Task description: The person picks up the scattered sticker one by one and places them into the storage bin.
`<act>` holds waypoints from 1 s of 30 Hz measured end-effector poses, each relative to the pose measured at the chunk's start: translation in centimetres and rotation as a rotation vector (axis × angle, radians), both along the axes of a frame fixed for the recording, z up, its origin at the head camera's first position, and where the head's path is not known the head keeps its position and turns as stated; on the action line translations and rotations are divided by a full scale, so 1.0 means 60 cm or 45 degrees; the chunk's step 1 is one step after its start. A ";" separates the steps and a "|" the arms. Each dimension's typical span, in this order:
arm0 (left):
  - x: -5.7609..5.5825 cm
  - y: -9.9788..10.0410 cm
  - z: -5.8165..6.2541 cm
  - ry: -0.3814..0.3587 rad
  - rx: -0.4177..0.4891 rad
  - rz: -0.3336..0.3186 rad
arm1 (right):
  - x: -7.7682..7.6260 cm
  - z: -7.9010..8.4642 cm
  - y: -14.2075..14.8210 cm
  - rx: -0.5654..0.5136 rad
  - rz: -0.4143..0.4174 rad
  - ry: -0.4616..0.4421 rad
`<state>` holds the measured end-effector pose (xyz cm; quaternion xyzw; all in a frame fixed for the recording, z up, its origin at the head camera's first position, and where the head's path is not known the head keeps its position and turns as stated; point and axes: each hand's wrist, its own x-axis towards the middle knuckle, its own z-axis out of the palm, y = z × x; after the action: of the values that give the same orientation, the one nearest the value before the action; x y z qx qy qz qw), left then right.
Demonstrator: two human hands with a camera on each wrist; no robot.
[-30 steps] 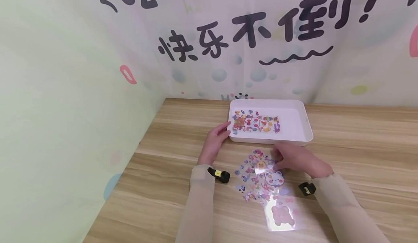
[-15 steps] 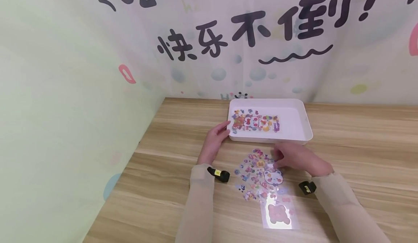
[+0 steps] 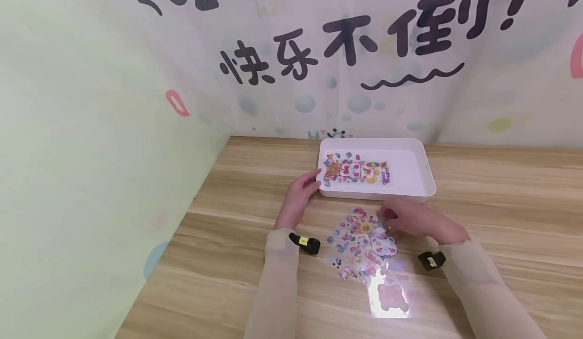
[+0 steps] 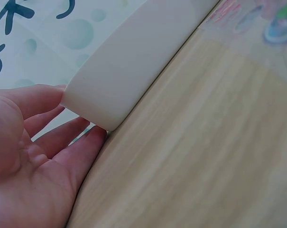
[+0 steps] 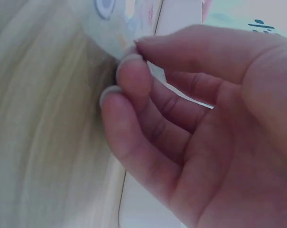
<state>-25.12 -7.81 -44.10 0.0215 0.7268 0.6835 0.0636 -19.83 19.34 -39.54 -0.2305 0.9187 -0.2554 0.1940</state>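
Note:
My left hand [image 3: 298,197] rests against the left end of a white plastic tray [image 3: 412,169]. Its thumb and fairly straight fingers touch the tray's corner [image 4: 98,90] in the left wrist view. With curled fingers, my right hand [image 3: 421,220] pinches the edge of a clear sticker sheet [image 3: 384,247], printed with a white bear face and many small figures, just in front of the tray. Thumb and index fingertip meet at the sheet's edge [image 5: 112,33] in the right wrist view. How many clear sheets overlap here I cannot tell. Glare whitens the near end around a pink bear shape [image 3: 392,297].
Inside the tray, toward its left, lies another colourful sticker sheet [image 3: 355,171]. The wooden table [image 3: 237,258] meets a printed cloth backdrop [image 3: 282,111] behind the tray and a pale wall [image 3: 82,152] at the left.
The pinched sticker sheet shifts slightly left, then back right, and the glare on it changes. My right fingers move a little with it. The left hand and tray stay put.

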 end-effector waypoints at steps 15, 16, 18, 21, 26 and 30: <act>0.016 0.000 0.032 0.011 -0.008 -0.034 | -0.008 -0.012 0.027 -0.178 0.064 -0.053; 0.019 0.001 0.036 0.013 -0.017 -0.035 | -0.007 -0.012 0.029 -0.190 0.067 -0.056; 0.021 0.002 0.038 0.017 -0.015 -0.036 | -0.007 -0.014 0.031 -0.204 0.066 -0.059; 0.021 0.002 0.040 0.008 -0.016 -0.041 | -0.008 -0.014 0.035 -0.220 0.053 -0.081; 0.011 0.001 0.022 0.008 0.005 -0.025 | -0.007 -0.006 0.037 -0.242 0.016 -0.139; 0.003 0.001 0.007 0.021 0.011 -0.003 | -0.007 -0.002 0.038 -0.278 0.001 -0.165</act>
<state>-24.96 -7.74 -43.71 0.0283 0.7243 0.6864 0.0584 -20.27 21.64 -39.64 -0.2335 0.8710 -0.3681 0.2268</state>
